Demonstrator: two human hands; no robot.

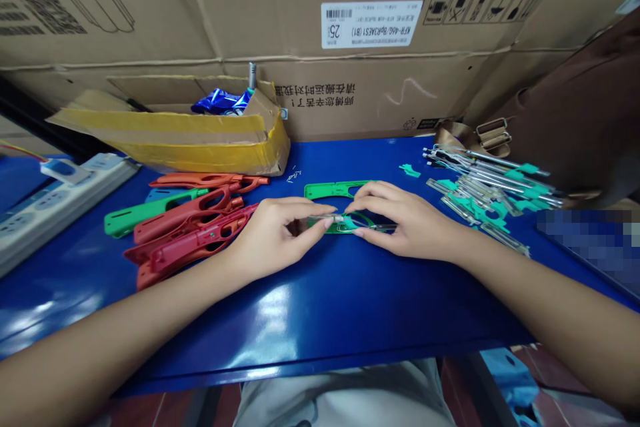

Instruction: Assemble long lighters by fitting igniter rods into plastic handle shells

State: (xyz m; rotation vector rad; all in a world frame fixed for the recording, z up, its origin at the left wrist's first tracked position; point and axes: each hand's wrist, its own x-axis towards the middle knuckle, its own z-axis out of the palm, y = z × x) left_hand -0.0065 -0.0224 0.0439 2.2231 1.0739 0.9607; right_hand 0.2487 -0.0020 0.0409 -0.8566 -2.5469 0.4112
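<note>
My left hand (277, 230) and my right hand (400, 217) meet at the middle of the blue table (310, 307). Both pinch a green plastic handle shell (345, 221) with a small metal part at its centre. My left thumb and forefinger are closed on its left end, while my right fingers press on its right end. A second green shell (335, 189) lies just behind my hands.
Red and green handle shells (190, 223) are piled at the left. Metal blades with teal clips (490, 190) lie at the right. A taped cardboard box (195, 137) and a power strip (55, 200) sit at back left. Large cartons (320, 33) stand behind.
</note>
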